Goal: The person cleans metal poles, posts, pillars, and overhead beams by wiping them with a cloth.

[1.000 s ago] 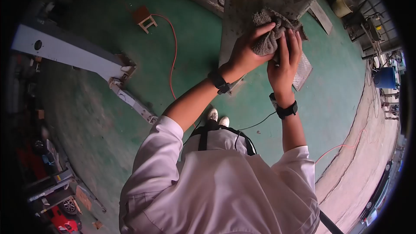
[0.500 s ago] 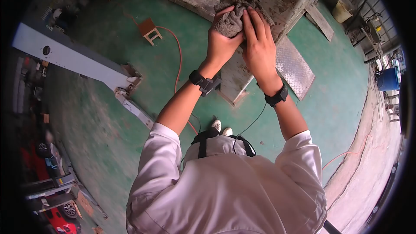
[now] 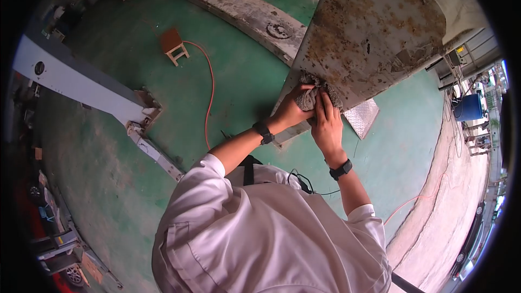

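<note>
Gripping a bunched cloth (image 3: 307,100) between them, left hand (image 3: 293,109) and right hand (image 3: 328,126) face a stained panel (image 3: 374,43) stretching toward one o'clock.

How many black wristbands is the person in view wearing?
2: the left wristband, just behind the left hand, and the right wristband, just behind the right hand. Neither is hidden.

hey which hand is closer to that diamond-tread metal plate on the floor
Right. The right-hand grip is just left of the diamond-tread metal plate as pictured; the left-hand grip is farther left, at the left side of the bunched cloth.
</note>
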Tool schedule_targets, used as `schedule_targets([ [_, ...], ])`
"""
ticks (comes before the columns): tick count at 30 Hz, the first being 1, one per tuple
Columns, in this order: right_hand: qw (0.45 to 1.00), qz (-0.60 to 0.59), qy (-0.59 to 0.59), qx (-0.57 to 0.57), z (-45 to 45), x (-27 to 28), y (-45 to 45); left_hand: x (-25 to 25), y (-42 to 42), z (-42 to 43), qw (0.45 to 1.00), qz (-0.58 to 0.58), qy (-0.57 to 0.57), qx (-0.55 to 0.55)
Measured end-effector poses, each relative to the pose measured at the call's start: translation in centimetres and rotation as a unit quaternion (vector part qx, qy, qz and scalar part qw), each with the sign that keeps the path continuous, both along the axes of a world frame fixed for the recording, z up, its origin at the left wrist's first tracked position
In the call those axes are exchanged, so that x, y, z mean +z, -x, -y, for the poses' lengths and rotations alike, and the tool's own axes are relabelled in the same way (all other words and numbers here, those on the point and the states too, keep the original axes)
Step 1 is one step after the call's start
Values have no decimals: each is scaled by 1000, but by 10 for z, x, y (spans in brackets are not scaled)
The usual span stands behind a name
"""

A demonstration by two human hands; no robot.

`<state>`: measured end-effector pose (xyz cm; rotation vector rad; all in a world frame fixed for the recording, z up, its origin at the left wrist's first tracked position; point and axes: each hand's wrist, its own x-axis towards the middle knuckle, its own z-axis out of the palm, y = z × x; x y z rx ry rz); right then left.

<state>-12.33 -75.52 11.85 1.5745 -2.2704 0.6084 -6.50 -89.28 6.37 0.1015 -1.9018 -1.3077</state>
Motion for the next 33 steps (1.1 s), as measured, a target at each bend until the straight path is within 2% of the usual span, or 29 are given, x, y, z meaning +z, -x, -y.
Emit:
schedule_targets([
  [4, 1000, 0, 14, 11, 65, 17, -8, 13, -6, 56, 999, -36, -12, 23],
  [7, 998, -26, 65, 7, 106, 58, -12, 59, -1, 99, 994, -113, -1, -1],
  [10, 987, -52, 147, -28, 130, 106, -23, 114, 9, 124, 987, -148, -7, -68],
  [12, 969, -114, 215, -51, 134, 125, -22, 149, 9, 127, 973, -164, -37, -159],
  [13, 961, -131, 235, -65, 135, 129, -22, 156, 15, 131, 968, -181, 6, -171],
  [14, 952, -150, 254, -78, 134, 130, -23, 159, 16, 129, 964, -152, -31, -217],
  [17, 951, -148, 247, -108, 123, 96, -21, 145, 21, 129, 964, -150, -16, -220],
  [20, 961, -130, 215, -116, 110, 38, -18, 95, 22, 129, 961, -127, 13, -247],
  [23, 982, -66, 112, -135, 101, -3, -29, 33, 16, 126, 952, -52, -85, -289],
  [25, 990, -15, 53, -131, 99, -5, -35, 17, 8, 120, 944, -14, -149, -294],
  [26, 991, -25, 77, -105, 102, 4, -27, 16, 8, 122, 940, 4, -179, -292],
  [29, 985, -54, 150, -68, 97, 33, -18, 83, 1, 120, 973, -38, -57, -222],
  [30, 977, -102, 176, -62, 91, 40, -8, 109, 2, 118, 979, -62, -8, -194],
  [32, 953, -156, 253, -61, 89, 78, -2, 157, 11, 109, 969, -181, 55, -158],
  [33, 943, -184, 264, -89, 89, 89, 0, 170, 16, 102, 967, -195, 71, -149],
])
